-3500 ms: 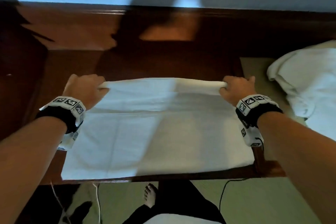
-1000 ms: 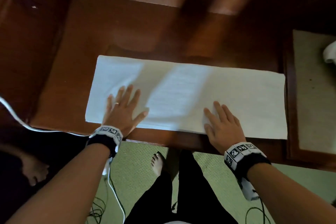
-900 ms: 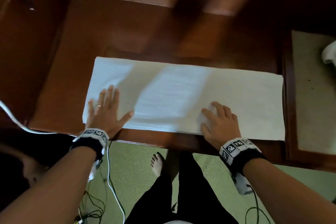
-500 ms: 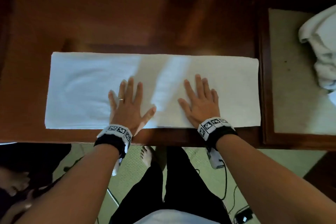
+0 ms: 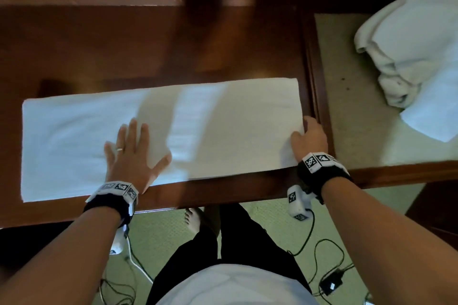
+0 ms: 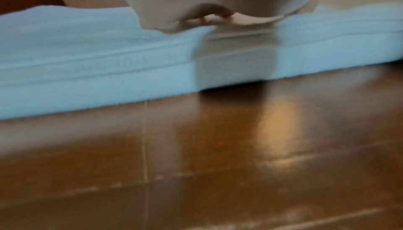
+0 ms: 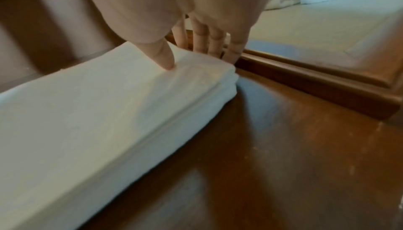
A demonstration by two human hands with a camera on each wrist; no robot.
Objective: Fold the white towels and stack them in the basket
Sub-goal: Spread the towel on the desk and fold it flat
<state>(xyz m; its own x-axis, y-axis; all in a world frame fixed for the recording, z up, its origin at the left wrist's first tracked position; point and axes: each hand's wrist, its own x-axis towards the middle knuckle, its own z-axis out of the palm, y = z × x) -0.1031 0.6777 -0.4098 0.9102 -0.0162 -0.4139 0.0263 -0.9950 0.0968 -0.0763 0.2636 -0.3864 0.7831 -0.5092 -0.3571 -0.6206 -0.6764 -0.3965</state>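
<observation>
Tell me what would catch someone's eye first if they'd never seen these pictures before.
First the long white towel, folded into a strip along the near edge of the dark wooden table. The left hand lies flat on its middle, while the right hand takes hold of its right end, thumb on top and fingers over the end. Off to the right, a rumpled pile of white towels sits on a beige surface.

folded towel [image 5: 223, 126] white matt terry cloth, table [image 5: 124, 52] dark glossy polished wood, side surface [image 5: 352, 106] beige matt, slightly speckled
</observation>
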